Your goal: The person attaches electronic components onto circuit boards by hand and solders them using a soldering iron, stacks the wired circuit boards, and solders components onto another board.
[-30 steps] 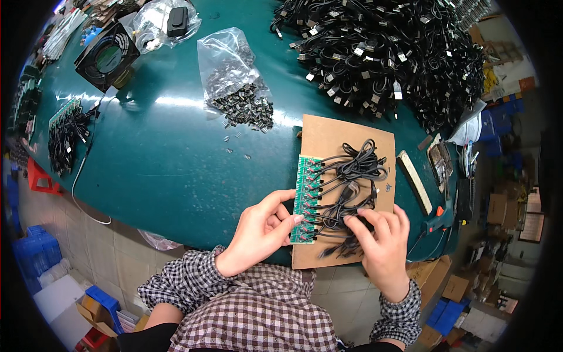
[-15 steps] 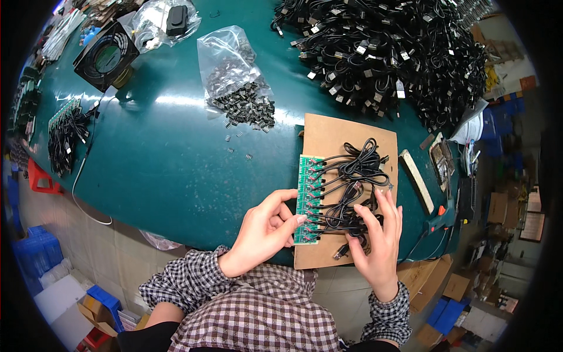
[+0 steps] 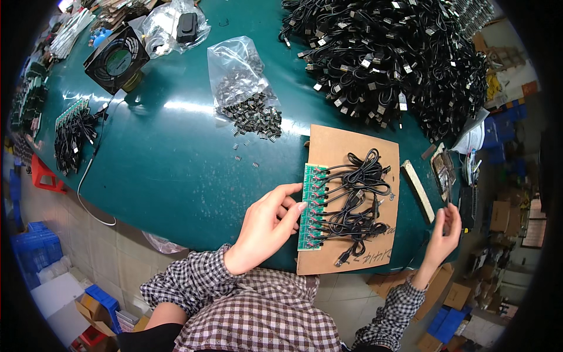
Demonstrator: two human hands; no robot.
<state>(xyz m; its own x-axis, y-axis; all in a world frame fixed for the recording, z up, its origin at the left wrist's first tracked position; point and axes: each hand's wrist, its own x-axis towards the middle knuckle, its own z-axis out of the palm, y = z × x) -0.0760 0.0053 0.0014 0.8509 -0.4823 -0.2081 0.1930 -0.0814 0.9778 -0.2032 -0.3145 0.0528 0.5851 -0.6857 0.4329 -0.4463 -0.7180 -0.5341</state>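
Note:
A narrow green circuit board panel (image 3: 309, 229) lies along the left edge of a brown cardboard sheet (image 3: 352, 136). Several black USB cables (image 3: 365, 170) run from its soldered wires and lie coiled on the cardboard. My left hand (image 3: 267, 226) is at the panel's left edge, thumb tip on the edge and the other fingers curled beside it. Out to the right, my right hand (image 3: 441, 240) is closed, with thumb and fingers drawn together at the table's right side. It covers the spot of a teal-and-orange handled tool; what it grips is hidden.
A big heap of black USB cables (image 3: 381, 64) fills the back right. A clear bag (image 3: 234, 64) spills small metal connectors (image 3: 255, 117) mid-table. A black fan (image 3: 117, 58) and another cabled board (image 3: 73, 138) stand left. A pale bar (image 3: 417, 190) lies right of the cardboard.
My right hand has left the cables and moved right, beyond the cardboard, closing where the teal-and-orange tool was. My left hand stays at the panel's edge. The whole view has shifted slightly.

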